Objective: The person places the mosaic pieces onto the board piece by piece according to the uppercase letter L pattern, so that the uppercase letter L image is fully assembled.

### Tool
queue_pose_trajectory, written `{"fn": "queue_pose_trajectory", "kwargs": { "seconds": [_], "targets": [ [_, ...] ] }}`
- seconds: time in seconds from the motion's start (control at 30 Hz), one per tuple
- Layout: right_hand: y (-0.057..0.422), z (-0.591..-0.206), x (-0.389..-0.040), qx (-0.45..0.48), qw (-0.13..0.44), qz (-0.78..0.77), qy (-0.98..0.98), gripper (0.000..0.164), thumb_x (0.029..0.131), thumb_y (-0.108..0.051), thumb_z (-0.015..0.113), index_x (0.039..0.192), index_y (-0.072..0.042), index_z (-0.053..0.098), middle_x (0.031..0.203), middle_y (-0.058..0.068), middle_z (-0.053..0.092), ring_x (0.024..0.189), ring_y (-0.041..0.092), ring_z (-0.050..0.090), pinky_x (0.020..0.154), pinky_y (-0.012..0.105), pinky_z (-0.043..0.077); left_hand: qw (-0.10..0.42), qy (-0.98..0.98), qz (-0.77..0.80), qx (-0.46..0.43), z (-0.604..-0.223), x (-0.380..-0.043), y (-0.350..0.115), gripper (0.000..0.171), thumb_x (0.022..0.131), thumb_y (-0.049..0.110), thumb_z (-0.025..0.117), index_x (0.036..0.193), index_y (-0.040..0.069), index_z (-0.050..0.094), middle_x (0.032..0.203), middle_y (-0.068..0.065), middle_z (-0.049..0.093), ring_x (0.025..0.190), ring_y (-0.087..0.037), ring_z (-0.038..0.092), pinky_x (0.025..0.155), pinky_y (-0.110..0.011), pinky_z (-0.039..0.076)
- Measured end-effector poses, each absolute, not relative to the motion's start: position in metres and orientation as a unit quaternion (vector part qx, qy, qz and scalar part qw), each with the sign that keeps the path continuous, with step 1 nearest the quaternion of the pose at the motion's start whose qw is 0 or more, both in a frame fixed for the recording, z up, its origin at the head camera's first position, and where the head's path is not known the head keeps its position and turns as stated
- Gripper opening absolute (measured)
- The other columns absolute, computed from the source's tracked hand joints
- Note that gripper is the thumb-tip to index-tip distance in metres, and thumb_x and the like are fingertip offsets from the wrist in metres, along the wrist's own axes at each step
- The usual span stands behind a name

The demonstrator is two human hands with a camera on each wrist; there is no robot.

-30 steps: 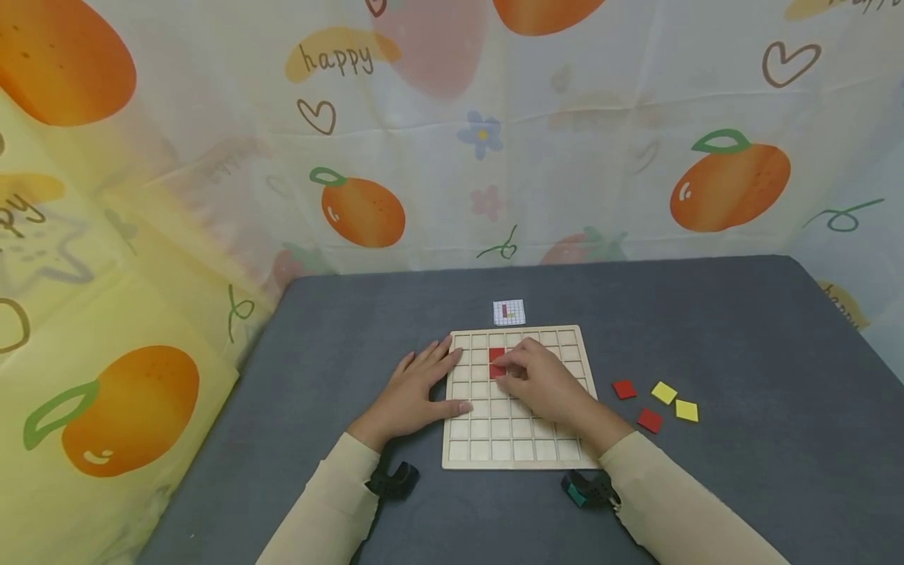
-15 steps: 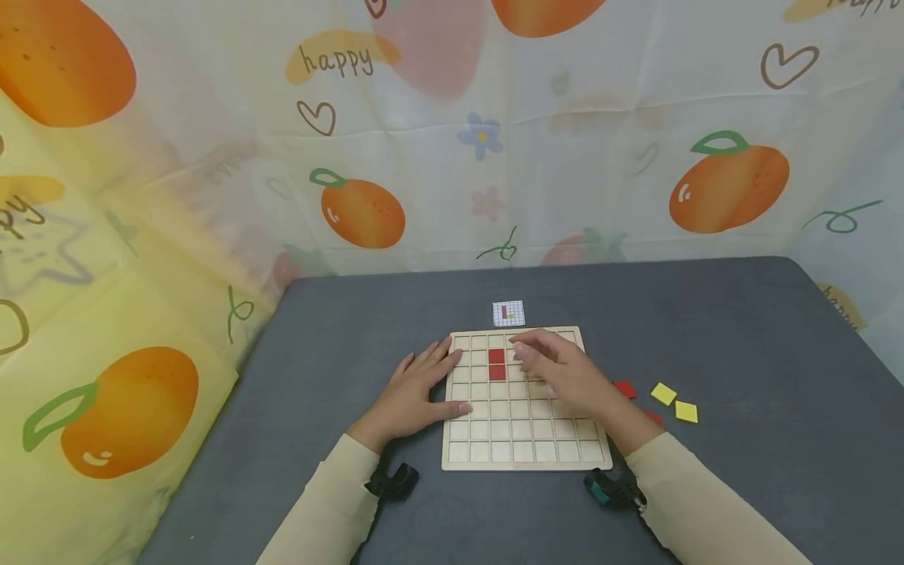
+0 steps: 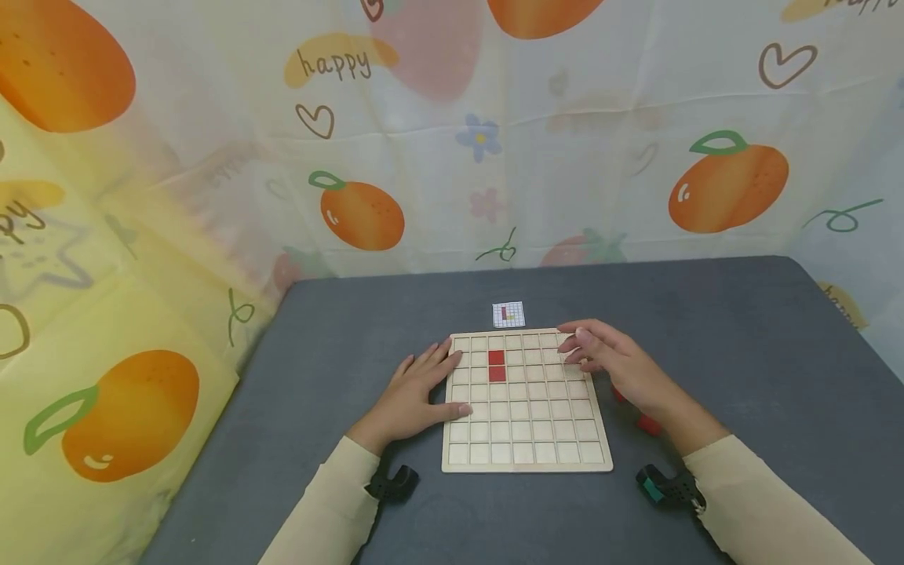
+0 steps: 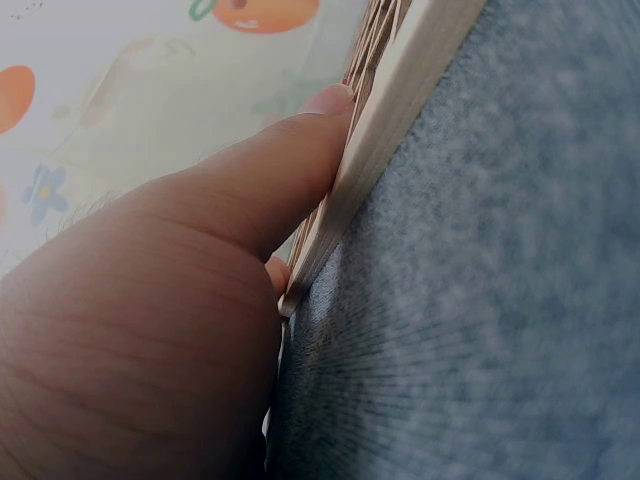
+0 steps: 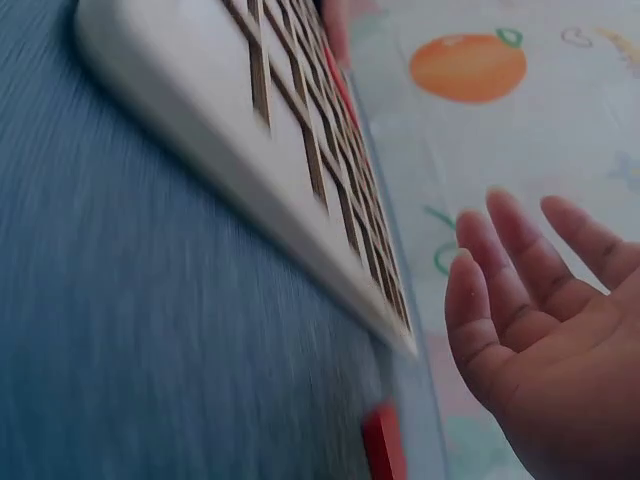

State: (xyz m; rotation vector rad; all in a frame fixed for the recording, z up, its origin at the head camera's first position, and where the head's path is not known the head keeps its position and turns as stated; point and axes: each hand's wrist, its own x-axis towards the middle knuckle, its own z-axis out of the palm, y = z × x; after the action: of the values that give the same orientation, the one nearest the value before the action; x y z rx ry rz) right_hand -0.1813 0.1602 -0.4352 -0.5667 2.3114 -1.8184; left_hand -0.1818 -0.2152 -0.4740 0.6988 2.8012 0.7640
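A pale wooden grid board lies flat on the dark table, with two red square tiles set one below the other in its upper left part. My left hand rests on the board's left edge, fingers spread; the left wrist view shows the thumb lying on the rim. Over the board's upper right corner my right hand hovers with nothing in its fingers, which look loosely extended in the right wrist view. Beneath the right forearm, two loose red tiles are partly covered.
Behind the board lies a small card printed with a grid and a coloured pattern. The dark tabletop reaches back to a fruit-print cloth hanging at the rear and left.
My right hand has lifted off the two red tiles in the grid and moved right. It now hides the yellow tiles beside the board. The left hand has stayed in place.
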Motion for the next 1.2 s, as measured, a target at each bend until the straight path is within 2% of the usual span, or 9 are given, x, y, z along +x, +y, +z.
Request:
{"fn": "queue_pose_trajectory", "kwargs": {
  "seconds": [0.2,0.43,0.57,0.67,0.87,1.03,1.2],
  "targets": [
    [0.189,-0.439,-0.181,-0.194,0.053,-0.598,0.776,0.045,0.120,-0.024,0.043,0.153,0.005,0.054,0.131,0.023,0.066,0.116,0.036,0.067,0.096,0.034,0.055,0.075,0.937,0.250,0.231,-0.474,-0.181,-0.214,0.101,0.096,0.068,0.074,0.173,0.019,0.033,0.181,0.003,0.013,0.166,-0.023,0.009,0.129,-0.057,0.001],
    [0.219,-0.444,-0.178,-0.178,0.046,-0.566,0.803,0.047,0.120,-0.025,0.044,0.157,0.003,0.050,0.135,0.021,0.064,0.116,0.022,0.068,0.097,0.025,0.053,0.077,0.937,0.248,0.234,-0.474,-0.180,-0.213,0.101,0.096,0.068,0.074,0.174,0.019,0.032,0.181,0.002,0.013,0.166,-0.024,0.009,0.129,-0.057,0.001],
    [0.235,-0.450,-0.177,-0.164,0.055,-0.538,0.825,0.049,0.119,-0.027,0.050,0.160,0.000,0.048,0.140,0.021,0.063,0.118,0.015,0.067,0.096,0.021,0.052,0.077,0.937,0.249,0.232,-0.474,-0.180,-0.212,0.101,0.096,0.069,0.073,0.174,0.019,0.032,0.181,0.001,0.013,0.166,-0.024,0.009,0.129,-0.057,0.001],
    [0.243,-0.454,-0.178,-0.157,0.072,-0.509,0.843,0.052,0.115,-0.027,0.060,0.160,-0.002,0.049,0.143,0.019,0.063,0.119,0.015,0.065,0.093,0.023,0.053,0.077,0.937,0.250,0.232,-0.473,-0.181,-0.212,0.101,0.096,0.069,0.073,0.173,0.019,0.032,0.181,0.001,0.013,0.166,-0.024,0.009,0.129,-0.058,0.001],
    [0.248,-0.462,-0.181,-0.182,0.084,-0.472,0.859,0.056,0.106,-0.021,0.077,0.153,0.000,0.057,0.142,0.019,0.063,0.123,0.032,0.061,0.092,0.028,0.055,0.078,0.936,0.251,0.234,-0.473,-0.181,-0.214,0.101,0.097,0.067,0.074,0.174,0.018,0.031,0.181,0.001,0.012,0.166,-0.025,0.009,0.129,-0.057,0.001],
    [0.247,-0.466,-0.183,-0.200,0.063,-0.424,0.881,0.053,0.098,-0.025,0.087,0.143,-0.003,0.068,0.138,0.013,0.064,0.122,0.032,0.061,0.097,0.031,0.052,0.080,0.937,0.249,0.231,-0.474,-0.182,-0.214,0.100,0.096,0.068,0.073,0.174,0.019,0.031,0.181,0.003,0.011,0.166,-0.024,0.009,0.129,-0.057,0.000],
    [0.246,-0.468,-0.183,-0.230,0.053,-0.390,0.890,0.036,0.094,-0.025,0.090,0.125,-0.012,0.078,0.136,0.009,0.059,0.124,0.032,0.057,0.098,0.040,0.050,0.080,0.939,0.244,0.229,-0.475,-0.183,-0.214,0.101,0.096,0.068,0.073,0.174,0.019,0.031,0.181,0.003,0.011,0.166,-0.024,0.009,0.129,-0.057,0.000]
  ]
}}
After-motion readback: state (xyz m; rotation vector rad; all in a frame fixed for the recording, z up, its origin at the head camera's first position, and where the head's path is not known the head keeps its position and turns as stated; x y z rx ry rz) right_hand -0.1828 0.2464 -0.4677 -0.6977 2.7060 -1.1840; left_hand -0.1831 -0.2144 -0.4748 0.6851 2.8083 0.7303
